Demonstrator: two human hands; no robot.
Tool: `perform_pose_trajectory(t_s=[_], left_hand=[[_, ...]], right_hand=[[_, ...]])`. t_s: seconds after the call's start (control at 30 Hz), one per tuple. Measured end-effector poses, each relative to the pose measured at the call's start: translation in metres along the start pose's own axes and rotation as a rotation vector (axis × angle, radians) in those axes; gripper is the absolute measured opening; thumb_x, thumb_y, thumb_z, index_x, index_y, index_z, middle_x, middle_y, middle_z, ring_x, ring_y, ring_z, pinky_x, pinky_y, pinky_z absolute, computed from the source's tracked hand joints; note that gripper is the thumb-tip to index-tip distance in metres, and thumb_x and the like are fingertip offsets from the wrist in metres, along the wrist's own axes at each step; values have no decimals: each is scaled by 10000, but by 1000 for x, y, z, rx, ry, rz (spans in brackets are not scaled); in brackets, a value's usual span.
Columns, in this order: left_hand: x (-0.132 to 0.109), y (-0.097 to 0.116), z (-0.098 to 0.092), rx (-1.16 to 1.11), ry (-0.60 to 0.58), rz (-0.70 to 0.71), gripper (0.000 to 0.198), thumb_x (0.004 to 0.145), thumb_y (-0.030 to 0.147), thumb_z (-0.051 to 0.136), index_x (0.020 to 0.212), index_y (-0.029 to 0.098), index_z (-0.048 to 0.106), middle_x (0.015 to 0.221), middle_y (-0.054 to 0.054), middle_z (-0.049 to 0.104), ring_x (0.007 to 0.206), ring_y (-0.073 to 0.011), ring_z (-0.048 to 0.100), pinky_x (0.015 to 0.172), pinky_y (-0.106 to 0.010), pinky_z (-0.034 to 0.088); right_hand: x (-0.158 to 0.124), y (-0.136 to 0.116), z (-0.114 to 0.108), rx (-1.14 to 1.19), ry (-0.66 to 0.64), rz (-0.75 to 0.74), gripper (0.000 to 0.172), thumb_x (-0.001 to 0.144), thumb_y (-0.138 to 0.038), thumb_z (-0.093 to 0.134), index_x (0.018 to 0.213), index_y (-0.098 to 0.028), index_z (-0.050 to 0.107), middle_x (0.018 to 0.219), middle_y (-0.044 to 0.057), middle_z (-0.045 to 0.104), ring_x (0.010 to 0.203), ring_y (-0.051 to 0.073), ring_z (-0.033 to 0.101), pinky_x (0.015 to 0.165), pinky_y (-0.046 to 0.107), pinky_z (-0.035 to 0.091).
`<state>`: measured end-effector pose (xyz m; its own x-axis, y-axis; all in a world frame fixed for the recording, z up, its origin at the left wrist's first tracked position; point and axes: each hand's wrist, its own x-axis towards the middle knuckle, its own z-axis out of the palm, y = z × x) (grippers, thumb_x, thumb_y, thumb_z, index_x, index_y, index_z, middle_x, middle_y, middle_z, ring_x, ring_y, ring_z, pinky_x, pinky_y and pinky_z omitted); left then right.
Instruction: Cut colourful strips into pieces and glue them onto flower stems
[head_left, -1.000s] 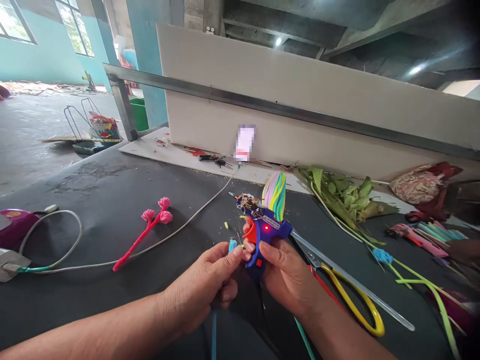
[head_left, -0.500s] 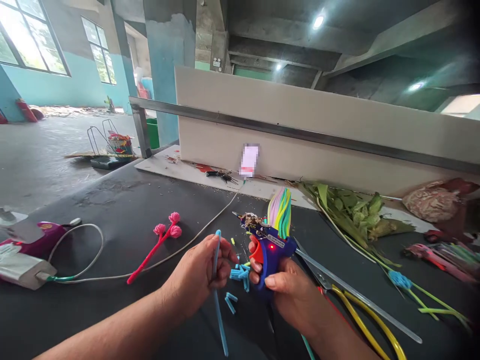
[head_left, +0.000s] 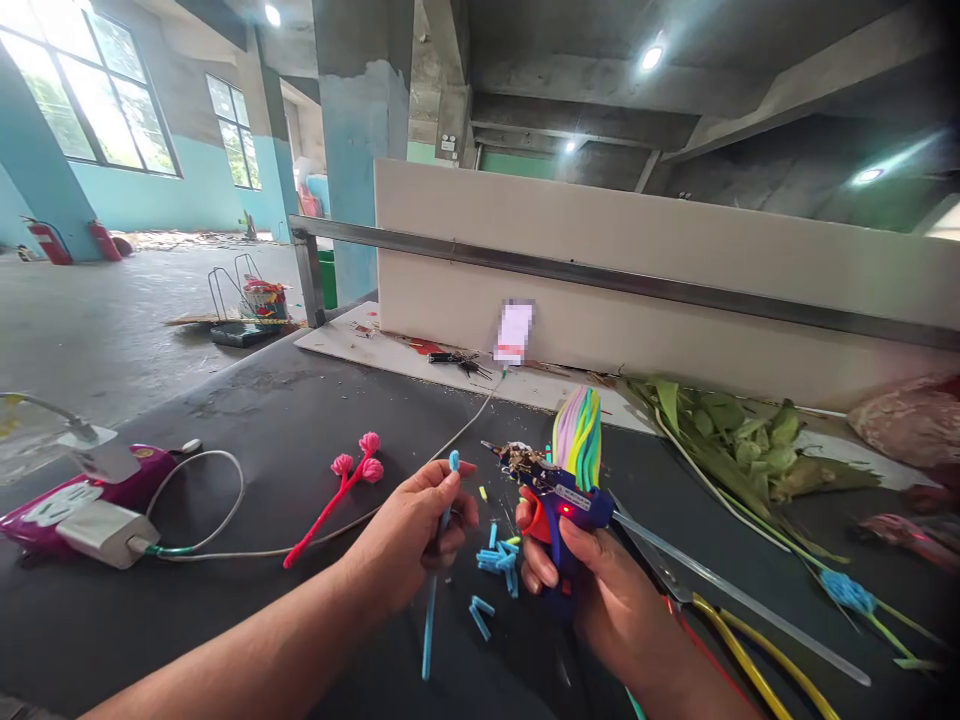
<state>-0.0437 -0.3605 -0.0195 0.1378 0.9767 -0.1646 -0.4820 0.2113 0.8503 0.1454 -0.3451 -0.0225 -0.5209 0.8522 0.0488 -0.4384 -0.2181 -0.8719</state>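
My left hand (head_left: 409, 535) is closed around a blue pipe-cleaner stem (head_left: 435, 590), held upright with its tip by my thumb. My right hand (head_left: 600, 590) grips a blue glue gun (head_left: 562, 510) with an orange trigger and a lit red lamp; its nozzle points left towards the stem. Several short blue cut pieces (head_left: 495, 565) lie on the dark table between my hands. A bundle of pastel strips (head_left: 579, 435) stands just behind the gun.
A pink three-bud stem (head_left: 337, 495) lies left of my hands. A white cable (head_left: 225, 520) runs to a power strip (head_left: 82, 510). Yellow-handled scissors (head_left: 727, 640) and a clear glue stick (head_left: 742, 600) lie right. Green leaves (head_left: 735, 440) lie before the white board (head_left: 645, 280).
The camera has tilted up. My left hand turned the blue stem upright and moved slightly left. Cut blue pieces now show on the table between my hands.
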Motion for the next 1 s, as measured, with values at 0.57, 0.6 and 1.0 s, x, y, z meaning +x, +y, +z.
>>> perform_pose_trajectory(t_s=[0.57, 0.6, 1.0], left_hand=[[4, -3, -4, -27, -90, -74, 239, 869, 387, 422, 985, 194, 502, 553, 42, 452, 390, -42, 270, 377, -175, 172], [5, -3, -4, -22, -83, -64, 253, 869, 410, 416, 995, 205, 493, 543, 45, 451, 384, -44, 266, 370, -172, 167], [9, -2, -9, -28, 9, -26, 191, 860, 392, 449, 854, 200, 451, 651, 31, 486, 399, -40, 332, 331, -154, 185]], right_hand=[[0, 3, -4, -68, 121, -62, 202, 889, -235, 464, 992, -188, 632, 796, 29, 581, 559, 110, 433, 582, 302, 386], [0, 2, -5, -67, 125, -60, 208, 890, -235, 461, 986, -177, 635, 777, 30, 582, 547, 107, 431, 571, 298, 386], [8, 4, -12, 100, 168, 33, 247, 896, -284, 445, 940, -149, 647, 829, 36, 570, 462, 48, 362, 454, 234, 362]])
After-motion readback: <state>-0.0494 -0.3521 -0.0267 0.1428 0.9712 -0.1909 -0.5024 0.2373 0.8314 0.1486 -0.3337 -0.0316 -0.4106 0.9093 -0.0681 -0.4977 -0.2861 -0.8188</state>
